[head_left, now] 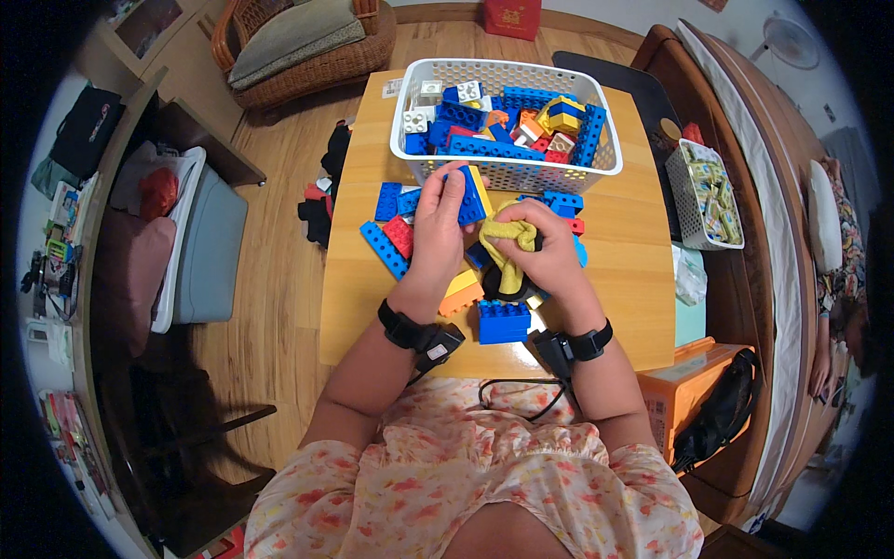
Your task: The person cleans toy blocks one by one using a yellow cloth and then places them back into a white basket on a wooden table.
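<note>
My left hand [438,233] grips a blue and yellow building block [475,194], held up just in front of the white basket [507,168]. My right hand [551,252] is closed on a yellow cloth [515,238], pressed against the block's lower right side. Loose blocks lie on the wooden table [615,289] around both hands: a red one [399,235], a long blue one [383,250], an orange one [461,300] and a blue one [504,321] near my wrists. Both wrists wear black bands with cables.
The white basket holds several blue, yellow, red and white blocks. A smaller white basket [704,196] with small packets stands at the table's right edge. An orange box [684,387] sits at the right, a wicker chair [307,47] beyond the table's far left.
</note>
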A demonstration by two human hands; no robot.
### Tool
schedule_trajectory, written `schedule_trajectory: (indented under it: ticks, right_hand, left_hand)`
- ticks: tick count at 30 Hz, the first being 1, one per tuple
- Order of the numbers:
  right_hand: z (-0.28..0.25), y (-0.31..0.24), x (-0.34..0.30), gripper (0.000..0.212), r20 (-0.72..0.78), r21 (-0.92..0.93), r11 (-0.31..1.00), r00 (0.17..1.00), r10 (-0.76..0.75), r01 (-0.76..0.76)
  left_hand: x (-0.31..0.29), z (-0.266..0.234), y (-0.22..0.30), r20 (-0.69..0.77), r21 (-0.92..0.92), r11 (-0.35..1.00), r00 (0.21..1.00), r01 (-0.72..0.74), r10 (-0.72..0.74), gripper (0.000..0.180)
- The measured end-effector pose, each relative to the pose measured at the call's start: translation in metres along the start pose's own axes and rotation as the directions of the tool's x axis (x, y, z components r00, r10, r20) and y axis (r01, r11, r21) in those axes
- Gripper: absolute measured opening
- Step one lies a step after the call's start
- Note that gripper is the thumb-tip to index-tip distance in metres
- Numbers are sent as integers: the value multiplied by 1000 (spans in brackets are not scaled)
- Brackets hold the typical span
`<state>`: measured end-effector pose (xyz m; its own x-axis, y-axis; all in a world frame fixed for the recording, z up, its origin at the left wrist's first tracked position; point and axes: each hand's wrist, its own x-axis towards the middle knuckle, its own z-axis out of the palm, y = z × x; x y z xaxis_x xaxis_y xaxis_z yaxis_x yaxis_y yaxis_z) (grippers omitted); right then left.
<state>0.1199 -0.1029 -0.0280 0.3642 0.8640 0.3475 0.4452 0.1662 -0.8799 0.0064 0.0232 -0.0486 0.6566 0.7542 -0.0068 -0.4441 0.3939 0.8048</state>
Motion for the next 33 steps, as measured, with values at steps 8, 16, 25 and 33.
schedule_trajectory:
  ticks: [8,16,25,33]
  right_hand:
    - [-3,11,1,18,-372,243,969,919,128,-36]
    - [-4,11,0,18,-218,340,933,956,198,-116]
    - [-9,11,3,15,-344,421,902,902,262,-101]
    - [0,2,-1,23,-136,132,991,989,52,-34]
  left_hand:
    - [-7,10,7,73,-40,992,990,120,-116,33]
    - [-6,7,2,33,-116,989,995,97,-94,31]
    - [-15,17,-1,254,135,979,950,150,-181,51]
    - [-5,10,5,30,-162,985,997,-67,73,44]
